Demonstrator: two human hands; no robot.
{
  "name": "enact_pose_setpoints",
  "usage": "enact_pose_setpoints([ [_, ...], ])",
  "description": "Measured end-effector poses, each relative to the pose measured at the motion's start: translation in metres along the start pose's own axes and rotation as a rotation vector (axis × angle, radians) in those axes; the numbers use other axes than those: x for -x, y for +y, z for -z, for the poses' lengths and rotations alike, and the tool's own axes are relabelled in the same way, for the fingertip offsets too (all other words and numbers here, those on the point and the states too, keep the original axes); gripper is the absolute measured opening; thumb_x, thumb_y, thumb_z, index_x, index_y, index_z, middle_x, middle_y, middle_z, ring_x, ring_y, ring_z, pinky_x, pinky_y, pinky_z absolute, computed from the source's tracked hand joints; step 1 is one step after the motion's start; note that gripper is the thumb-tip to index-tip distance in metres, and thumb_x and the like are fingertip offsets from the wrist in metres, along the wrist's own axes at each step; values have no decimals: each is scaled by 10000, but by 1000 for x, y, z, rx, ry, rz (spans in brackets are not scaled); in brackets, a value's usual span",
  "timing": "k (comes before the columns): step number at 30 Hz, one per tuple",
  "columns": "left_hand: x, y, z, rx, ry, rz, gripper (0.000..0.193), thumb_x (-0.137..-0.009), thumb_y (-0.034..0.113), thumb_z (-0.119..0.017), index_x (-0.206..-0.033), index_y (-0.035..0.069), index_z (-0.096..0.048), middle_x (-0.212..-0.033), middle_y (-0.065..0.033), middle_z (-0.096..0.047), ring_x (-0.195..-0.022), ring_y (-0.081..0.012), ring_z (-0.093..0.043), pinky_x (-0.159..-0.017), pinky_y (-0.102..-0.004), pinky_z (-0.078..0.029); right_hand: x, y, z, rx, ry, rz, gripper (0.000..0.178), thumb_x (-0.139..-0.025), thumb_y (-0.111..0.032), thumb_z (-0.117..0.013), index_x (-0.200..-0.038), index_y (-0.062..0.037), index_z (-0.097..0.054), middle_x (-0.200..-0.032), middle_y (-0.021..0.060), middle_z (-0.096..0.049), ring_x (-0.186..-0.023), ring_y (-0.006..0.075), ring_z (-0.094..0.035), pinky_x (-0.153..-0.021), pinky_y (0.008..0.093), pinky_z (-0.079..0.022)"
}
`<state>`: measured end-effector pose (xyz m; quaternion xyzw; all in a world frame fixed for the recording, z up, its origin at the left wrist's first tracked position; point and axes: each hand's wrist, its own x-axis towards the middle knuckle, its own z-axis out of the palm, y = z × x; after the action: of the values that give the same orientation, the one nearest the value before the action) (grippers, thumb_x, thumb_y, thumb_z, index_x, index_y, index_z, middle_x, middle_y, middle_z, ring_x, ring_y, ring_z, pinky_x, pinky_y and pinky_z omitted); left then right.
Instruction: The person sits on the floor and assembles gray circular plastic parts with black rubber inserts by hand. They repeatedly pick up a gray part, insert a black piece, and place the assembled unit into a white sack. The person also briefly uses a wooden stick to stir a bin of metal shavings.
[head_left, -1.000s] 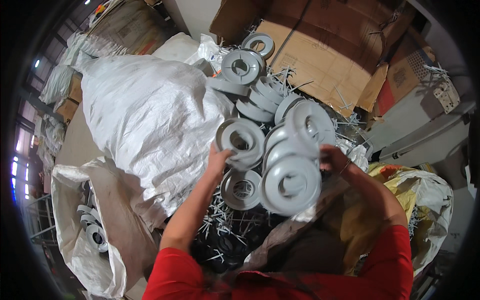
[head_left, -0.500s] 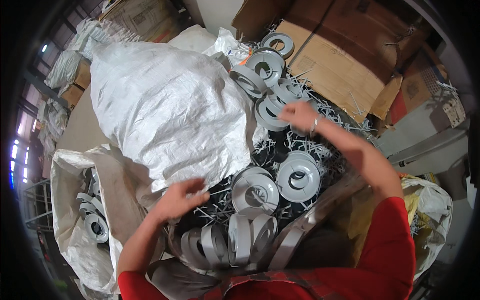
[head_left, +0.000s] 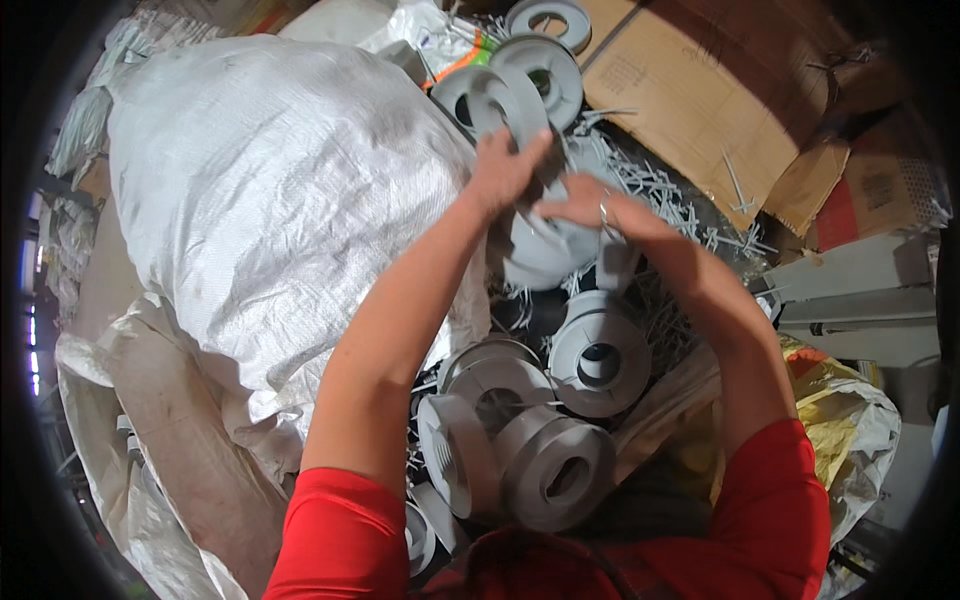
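The left hand has its fingers partly spread at the lower edge of an upper grey ring, and whether they have hold of it cannot be told. The right hand is just beside it, half curled over a lower grey ring (both are blurred), and its grip is also unclear. A bracelet circles the right wrist.

Nearer the body, more rings lie in a cluster, some flat and some tilted on edge. Thin grey sticks are scattered to the right of the hands. A bulging white sack fills the left side, an open sack stands below it, and a cardboard box lies at upper right.
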<state>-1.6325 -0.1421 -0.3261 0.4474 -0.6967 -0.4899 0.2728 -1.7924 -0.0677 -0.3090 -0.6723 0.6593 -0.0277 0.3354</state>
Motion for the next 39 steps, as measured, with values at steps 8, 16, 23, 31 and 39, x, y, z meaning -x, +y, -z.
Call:
enact_pose_setpoints([
  [8,160,62,-14,-49,-564,148,874,-814,708,-435,-1265,-40,-468,-1217,-284,-535,-1163,-367,-510,-984,-377,-386,178,-22,-29,304,-345,200,707,-712,-580,-634,-1050,37,-558,-997,243,-631,-958,367,-607,-821,415,-478],
  [16,322,122,4,-354,-842,-81,723,-753,561,-637,-1259,57,-530,-1098,-232,-619,-1028,-370,-589,-905,-399,-453,281,-113,34,337,-681,282,422,-800,-477,-607,-843,-62,-671,-836,164,-657,-806,309,-639,-720,387,-495],
  [23,327,30,112,-184,-89,358,304,-852,284,-620,-971,13,-688,-831,-139,-682,-773,-175,-641,-729,-309,-493,141,-137,-16,366,172,265,408,-806,-370,-632,-1021,-25,-594,-1044,183,-618,-986,359,-580,-850,447,-464],
  [31,367,-94,154,-507,268,206,351,-742,144,-642,-1050,-12,-578,-1162,-257,-516,-1111,-415,-480,-977,-449,-386,-22,-135,-104,-88,704,59,233,-842,-237,-597,-871,-7,-616,-918,247,-609,-901,409,-589,-816,465,-464],
  [39,289,-5,220,-485,781,-262,476,-817,232,-642,-1202,-28,-543,-1110,-278,-567,-1108,-388,-523,-958,-434,-407,66,-231,16,-976,588,399,267,-925,-234,-539,-825,3,-610,-706,-26,-524,-654,77,-445,-596,262,-393],
])
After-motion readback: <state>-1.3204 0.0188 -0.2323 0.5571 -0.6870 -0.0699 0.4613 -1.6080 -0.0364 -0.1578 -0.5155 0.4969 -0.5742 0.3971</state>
